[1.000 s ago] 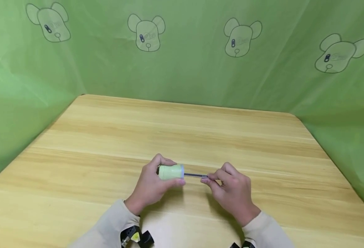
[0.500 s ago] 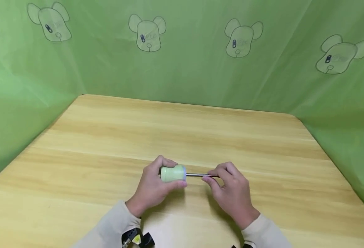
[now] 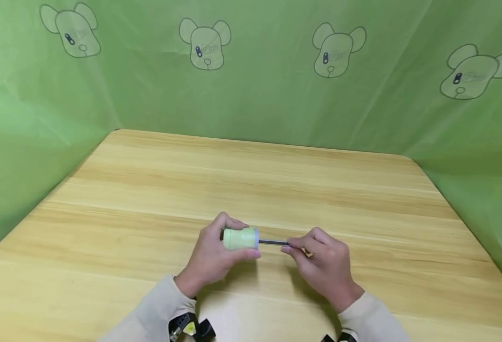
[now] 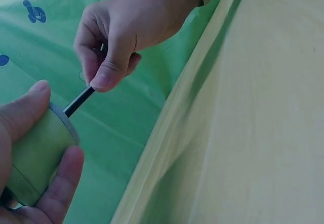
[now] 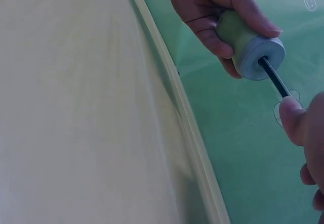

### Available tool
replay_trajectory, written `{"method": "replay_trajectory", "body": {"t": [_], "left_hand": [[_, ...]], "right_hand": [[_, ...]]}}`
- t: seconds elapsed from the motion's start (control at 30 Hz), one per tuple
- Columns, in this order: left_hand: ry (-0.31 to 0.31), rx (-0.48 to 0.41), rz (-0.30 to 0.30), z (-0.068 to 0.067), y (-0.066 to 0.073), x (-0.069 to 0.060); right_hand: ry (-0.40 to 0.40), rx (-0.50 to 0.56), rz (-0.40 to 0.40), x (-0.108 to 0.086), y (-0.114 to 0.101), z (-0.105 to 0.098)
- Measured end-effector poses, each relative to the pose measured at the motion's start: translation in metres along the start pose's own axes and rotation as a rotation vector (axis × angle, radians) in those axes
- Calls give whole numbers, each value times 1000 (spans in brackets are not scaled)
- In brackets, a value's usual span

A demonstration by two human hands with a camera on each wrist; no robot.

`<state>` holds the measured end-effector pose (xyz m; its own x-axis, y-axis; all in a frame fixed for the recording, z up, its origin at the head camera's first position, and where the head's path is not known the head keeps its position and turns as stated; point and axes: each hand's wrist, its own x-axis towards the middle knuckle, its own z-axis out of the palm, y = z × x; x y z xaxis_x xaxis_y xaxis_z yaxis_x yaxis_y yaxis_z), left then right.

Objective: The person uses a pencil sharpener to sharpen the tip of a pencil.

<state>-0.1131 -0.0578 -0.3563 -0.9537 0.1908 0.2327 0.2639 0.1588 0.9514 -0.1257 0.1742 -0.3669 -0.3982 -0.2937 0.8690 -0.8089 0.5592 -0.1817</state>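
My left hand [image 3: 211, 254] grips a light green, barrel-shaped pencil sharpener [image 3: 239, 239], fingers on its far side and thumb on its near side. Its pale blue-grey end face [image 5: 253, 62] has a round hole, seen in the right wrist view. A thin dark pencil [image 3: 272, 242] lies with one end in that hole; its tip is hidden. My right hand [image 3: 325, 261] pinches the pencil between thumb and fingertips, a short way from the sharpener. Both hands hold the pair roughly level above the table. In the left wrist view the sharpener [image 4: 43, 153] is partly covered by fingers.
A wood-grain table [image 3: 251, 185] spreads beneath both hands, with shadows under them. Green cloth [image 3: 268, 104] printed with bear heads hangs behind the table and along both sides. Black wrist devices [image 3: 191, 327] sit at the sleeve cuffs.
Sharpener and left hand have shifted slightly right in the head view. The right hand's fingers have moved a little on the pencil, whose visible side changed from dark to light-striped and back.
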Motion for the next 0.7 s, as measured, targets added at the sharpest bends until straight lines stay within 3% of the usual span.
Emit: {"method": "replay_trajectory", "body": {"t": [0.2, 0.4, 0.5, 0.7], "left_hand": [[-24, 54, 11, 0, 0, 2], [-32, 61, 32, 0, -1, 1], [-36, 58, 37, 0, -2, 2], [10, 28, 44, 0, -3, 3]], "right_hand": [[-187, 42, 69, 0, -1, -3], [-369, 67, 202, 2, -4, -7], [-362, 40, 207, 3, -5, -6], [-241, -138, 197, 2, -6, -5]]}}
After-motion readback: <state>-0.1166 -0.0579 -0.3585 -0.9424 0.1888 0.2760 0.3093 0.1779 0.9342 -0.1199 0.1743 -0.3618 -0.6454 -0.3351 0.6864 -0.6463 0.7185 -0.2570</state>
